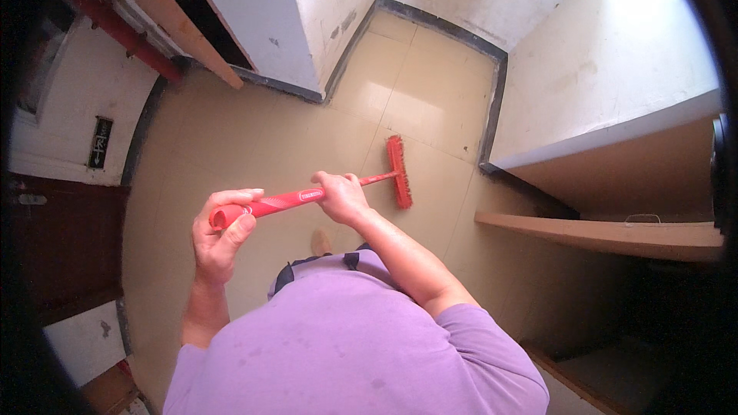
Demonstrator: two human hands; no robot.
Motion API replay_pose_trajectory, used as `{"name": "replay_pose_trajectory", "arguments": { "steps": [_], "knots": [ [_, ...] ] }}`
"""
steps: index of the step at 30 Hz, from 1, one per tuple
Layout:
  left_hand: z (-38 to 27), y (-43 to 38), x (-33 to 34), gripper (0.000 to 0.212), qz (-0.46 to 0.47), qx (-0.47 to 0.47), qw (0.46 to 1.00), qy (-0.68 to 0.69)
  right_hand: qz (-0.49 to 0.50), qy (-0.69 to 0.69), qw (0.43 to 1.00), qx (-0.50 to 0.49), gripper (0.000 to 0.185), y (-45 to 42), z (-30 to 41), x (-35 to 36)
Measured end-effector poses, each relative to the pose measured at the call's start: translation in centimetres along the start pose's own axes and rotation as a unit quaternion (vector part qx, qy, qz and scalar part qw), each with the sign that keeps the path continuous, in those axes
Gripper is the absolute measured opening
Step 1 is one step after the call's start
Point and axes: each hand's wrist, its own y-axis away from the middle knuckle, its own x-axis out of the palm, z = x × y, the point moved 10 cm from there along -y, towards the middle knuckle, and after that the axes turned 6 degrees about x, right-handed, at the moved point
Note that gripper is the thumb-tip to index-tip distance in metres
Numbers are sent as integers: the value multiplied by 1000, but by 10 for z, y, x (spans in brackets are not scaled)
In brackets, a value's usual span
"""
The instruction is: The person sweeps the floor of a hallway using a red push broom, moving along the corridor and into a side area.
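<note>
A red floor brush (399, 173) with a long red handle (282, 203) slants across the view in front of me. My left hand (222, 227) holds the handle near its top end, thumb on one side and fingers on the other. Farther down the same handle, my right hand (343, 196) is wrapped around it. The bristled head appears to rest on the tiled floor (259, 138), ahead and to the right of my feet.
White walls (346, 23) with a dark skirting band form a recess ahead. An open wooden door (599, 233) juts in from the right. On the left are a red pipe (127, 40), an exit sign (100, 142) and a dark red door (75, 248).
</note>
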Motion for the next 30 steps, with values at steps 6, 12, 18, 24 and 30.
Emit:
{"name": "replay_pose_trajectory", "arguments": {
  "steps": [6, 12, 18, 24, 30],
  "knots": [
    [47, -19, 82, 24, -12, -81, 995, 61, -24, 59, 996, 60, 28, -7, -107, -46],
    [117, -4, 177, 33, 82, -175, 978, 80, -49, 85, 985, 142, 18, 17, -224, -62],
    [145, 21, 206, 39, 177, -221, 957, -61, -17, 109, 971, 213, 20, 41, -279, -26],
    [145, 28, 191, 38, 157, -241, 954, -80, -2, 104, 972, 211, 23, 40, -269, -9],
    [120, 4, 161, 32, 125, -197, 964, -125, 8, 91, 976, 199, 24, 19, -232, -16]
  ]
}}
